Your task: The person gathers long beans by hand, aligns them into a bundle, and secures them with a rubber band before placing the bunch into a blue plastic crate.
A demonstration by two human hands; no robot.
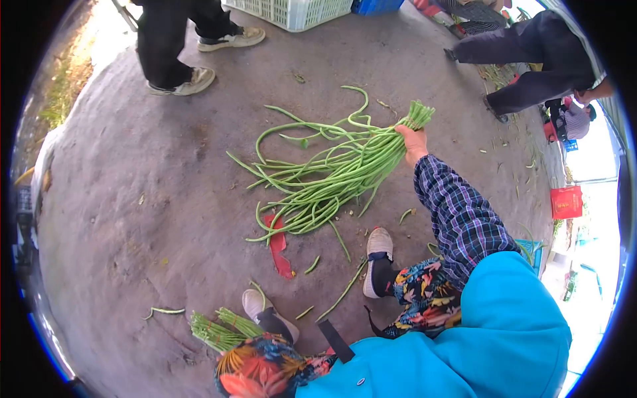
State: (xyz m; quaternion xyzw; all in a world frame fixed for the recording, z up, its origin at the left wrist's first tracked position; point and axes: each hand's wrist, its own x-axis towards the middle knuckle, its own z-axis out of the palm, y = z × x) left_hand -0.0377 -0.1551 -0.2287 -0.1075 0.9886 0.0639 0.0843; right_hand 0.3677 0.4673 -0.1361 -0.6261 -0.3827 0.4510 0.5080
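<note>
My right hand [415, 142], in a plaid sleeve, is closed around the bunch of long green beans [352, 159] near its bundled end. The loose ends fan out to the left over the grey ground. Under some tips lies a torn red strip [280, 255]. A smaller tied bundle of beans [222, 330] is by my left foot at the lower left. My left hand is out of view.
Loose beans [343, 290] lie around my shoes. One person's legs [162, 46] stand at the upper left beside a white crate [292, 12] and a blue crate [377, 6]. Another person [544, 60] stands at the upper right. A red bag [566, 202] is at the right.
</note>
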